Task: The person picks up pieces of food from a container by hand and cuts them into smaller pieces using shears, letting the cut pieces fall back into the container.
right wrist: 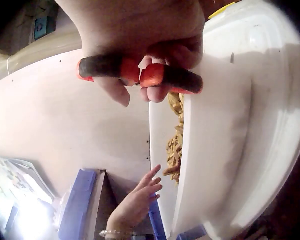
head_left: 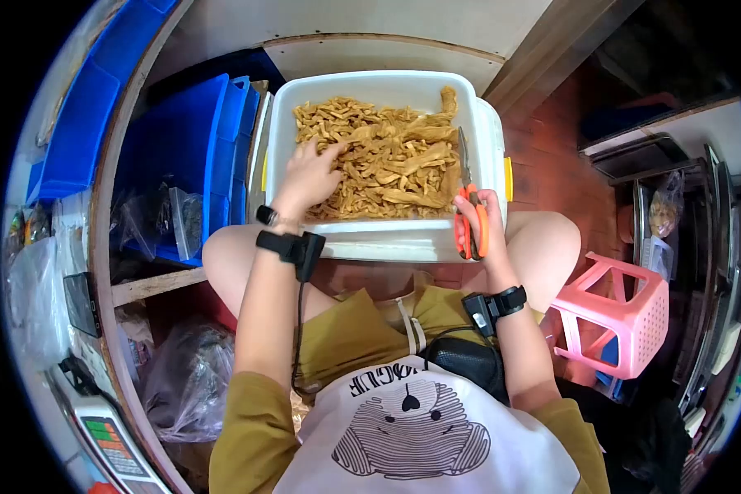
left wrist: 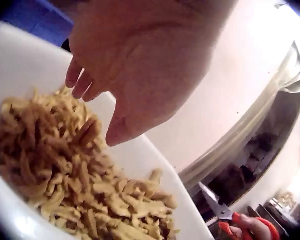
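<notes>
A white plastic tub (head_left: 370, 233) stands between the person's knees, holding a heap of tan-brown, wrinkled strips (head_left: 387, 156); their exact kind does not show. My left hand (head_left: 307, 177) hovers over the heap's left side, fingers spread and slightly bent, thumb apart. In the left wrist view nothing is between its thumb and fingers. At the tub's right front corner my right hand (head_left: 492, 216) grips scissors (head_left: 482, 235) by their orange-and-black handles. Their blades point away from the body along the right wall. The right wrist view shows fingers through the handle loops (right wrist: 162, 75).
Blue plastic bins (head_left: 210, 156) fill a shelf on the left, with a clear plastic bag (head_left: 189, 383) below. A pink stool (head_left: 634, 321) lies on its side at right on the red tile floor (head_left: 539, 165). A pale wall rises behind the tub.
</notes>
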A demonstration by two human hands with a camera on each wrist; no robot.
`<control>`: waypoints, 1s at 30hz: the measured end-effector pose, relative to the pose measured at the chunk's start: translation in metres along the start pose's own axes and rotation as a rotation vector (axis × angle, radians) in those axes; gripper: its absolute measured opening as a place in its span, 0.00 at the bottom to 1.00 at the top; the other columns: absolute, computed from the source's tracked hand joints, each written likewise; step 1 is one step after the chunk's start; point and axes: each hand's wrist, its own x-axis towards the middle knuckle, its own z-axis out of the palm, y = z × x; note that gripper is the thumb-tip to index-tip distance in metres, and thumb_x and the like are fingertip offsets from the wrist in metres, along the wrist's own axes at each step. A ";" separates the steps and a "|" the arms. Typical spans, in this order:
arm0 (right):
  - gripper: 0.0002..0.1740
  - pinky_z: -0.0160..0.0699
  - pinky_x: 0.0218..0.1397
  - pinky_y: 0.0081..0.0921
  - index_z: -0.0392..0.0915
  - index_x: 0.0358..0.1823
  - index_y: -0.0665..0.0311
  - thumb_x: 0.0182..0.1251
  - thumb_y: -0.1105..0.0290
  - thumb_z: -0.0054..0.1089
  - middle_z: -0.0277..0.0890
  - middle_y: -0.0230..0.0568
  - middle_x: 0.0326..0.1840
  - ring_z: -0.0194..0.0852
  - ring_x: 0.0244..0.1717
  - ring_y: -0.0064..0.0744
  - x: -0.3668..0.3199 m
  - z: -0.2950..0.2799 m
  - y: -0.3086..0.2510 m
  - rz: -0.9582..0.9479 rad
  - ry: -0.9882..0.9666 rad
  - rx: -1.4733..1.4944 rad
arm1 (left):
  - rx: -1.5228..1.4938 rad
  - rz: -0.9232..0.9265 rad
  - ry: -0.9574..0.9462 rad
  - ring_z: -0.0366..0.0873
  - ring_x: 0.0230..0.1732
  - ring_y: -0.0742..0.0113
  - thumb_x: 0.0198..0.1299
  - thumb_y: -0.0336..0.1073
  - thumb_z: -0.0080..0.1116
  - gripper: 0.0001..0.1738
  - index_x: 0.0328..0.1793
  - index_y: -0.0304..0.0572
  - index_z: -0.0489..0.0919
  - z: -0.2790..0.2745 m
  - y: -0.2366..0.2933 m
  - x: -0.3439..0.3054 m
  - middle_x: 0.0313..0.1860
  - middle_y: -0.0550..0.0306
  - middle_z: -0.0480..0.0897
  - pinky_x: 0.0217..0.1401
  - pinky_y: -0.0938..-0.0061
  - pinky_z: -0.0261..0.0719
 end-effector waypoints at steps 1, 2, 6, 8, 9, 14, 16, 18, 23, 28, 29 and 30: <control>0.24 0.59 0.07 0.21 0.53 0.40 0.54 0.63 0.63 0.65 0.65 0.33 0.15 0.59 0.07 0.22 0.000 0.000 -0.001 0.001 -0.001 0.005 | 0.005 -0.001 -0.001 0.57 0.70 0.37 0.59 0.41 0.50 0.31 0.71 0.64 0.66 0.005 0.002 0.005 0.70 0.33 0.61 0.72 0.55 0.55; 0.24 0.59 0.07 0.21 0.53 0.40 0.54 0.63 0.63 0.65 0.65 0.34 0.15 0.59 0.08 0.22 0.000 0.000 -0.001 0.016 0.001 0.009 | 0.018 -0.063 -0.046 0.53 0.72 0.37 0.59 0.41 0.49 0.32 0.73 0.66 0.63 0.011 0.004 0.009 0.72 0.32 0.56 0.73 0.53 0.52; 0.23 0.59 0.07 0.20 0.54 0.39 0.55 0.63 0.63 0.65 0.65 0.34 0.16 0.60 0.08 0.22 -0.002 0.003 -0.008 0.044 0.006 0.021 | -0.075 -0.118 -0.086 0.47 0.76 0.40 0.61 0.42 0.45 0.35 0.77 0.59 0.56 0.036 -0.004 0.020 0.76 0.34 0.50 0.75 0.51 0.46; 0.23 0.59 0.07 0.20 0.54 0.39 0.55 0.63 0.63 0.65 0.65 0.34 0.15 0.59 0.08 0.22 -0.003 0.003 -0.009 0.061 0.005 0.028 | -0.156 -0.107 -0.058 0.48 0.76 0.42 0.62 0.42 0.45 0.35 0.77 0.52 0.55 0.043 -0.012 0.022 0.76 0.35 0.52 0.76 0.53 0.46; 0.23 0.59 0.07 0.21 0.54 0.39 0.55 0.63 0.63 0.65 0.65 0.34 0.15 0.59 0.07 0.22 -0.002 0.003 -0.007 0.048 -0.005 0.033 | -0.329 -0.076 -0.029 0.50 0.75 0.43 0.62 0.41 0.45 0.35 0.77 0.46 0.54 0.043 -0.015 0.022 0.75 0.35 0.54 0.75 0.56 0.48; 0.22 0.59 0.07 0.21 0.54 0.39 0.55 0.63 0.63 0.64 0.64 0.34 0.13 0.59 0.07 0.23 -0.002 0.002 -0.008 0.046 -0.006 0.024 | -0.686 0.022 0.212 0.59 0.72 0.45 0.63 0.34 0.47 0.33 0.74 0.34 0.56 0.029 -0.012 0.002 0.71 0.35 0.63 0.74 0.64 0.55; 0.22 0.59 0.06 0.21 0.54 0.39 0.56 0.63 0.62 0.64 0.65 0.35 0.13 0.59 0.06 0.23 -0.002 0.003 -0.008 0.036 0.008 -0.004 | -0.629 0.100 0.446 0.63 0.70 0.45 0.63 0.28 0.48 0.28 0.71 0.35 0.61 0.013 -0.002 -0.011 0.68 0.37 0.66 0.71 0.63 0.60; 0.22 0.59 0.06 0.21 0.54 0.39 0.56 0.63 0.62 0.64 0.65 0.35 0.13 0.59 0.06 0.23 -0.002 0.003 -0.008 0.037 0.013 -0.008 | -0.603 0.108 0.502 0.65 0.68 0.45 0.63 0.27 0.47 0.27 0.70 0.35 0.61 -0.011 0.009 -0.028 0.66 0.37 0.67 0.70 0.63 0.62; 0.22 0.59 0.06 0.21 0.55 0.39 0.57 0.63 0.61 0.64 0.65 0.36 0.12 0.60 0.06 0.24 -0.001 0.003 -0.005 0.013 0.017 -0.025 | -0.544 0.042 0.842 0.77 0.57 0.61 0.61 0.22 0.53 0.22 0.62 0.42 0.75 -0.034 0.006 -0.046 0.59 0.48 0.76 0.56 0.71 0.78; 0.20 0.59 0.06 0.22 0.56 0.39 0.57 0.65 0.62 0.62 0.64 0.36 0.12 0.59 0.06 0.24 -0.003 0.005 -0.007 0.015 0.017 0.006 | -0.523 0.052 0.868 0.78 0.46 0.68 0.59 0.22 0.56 0.17 0.54 0.40 0.79 -0.045 0.006 -0.057 0.50 0.50 0.80 0.49 0.74 0.78; 0.20 0.59 0.06 0.22 0.56 0.39 0.57 0.65 0.62 0.62 0.64 0.36 0.12 0.59 0.06 0.24 -0.003 0.005 -0.007 0.014 0.018 0.006 | -0.508 0.092 0.897 0.78 0.44 0.65 0.59 0.22 0.55 0.14 0.51 0.38 0.78 -0.047 0.007 -0.058 0.48 0.49 0.78 0.49 0.74 0.78; 0.20 0.59 0.06 0.22 0.56 0.39 0.57 0.65 0.62 0.62 0.64 0.36 0.12 0.59 0.06 0.24 -0.004 0.006 -0.007 -0.003 0.020 0.003 | -0.494 0.133 0.925 0.78 0.41 0.62 0.59 0.22 0.54 0.11 0.48 0.36 0.77 -0.048 0.008 -0.059 0.47 0.48 0.77 0.49 0.73 0.78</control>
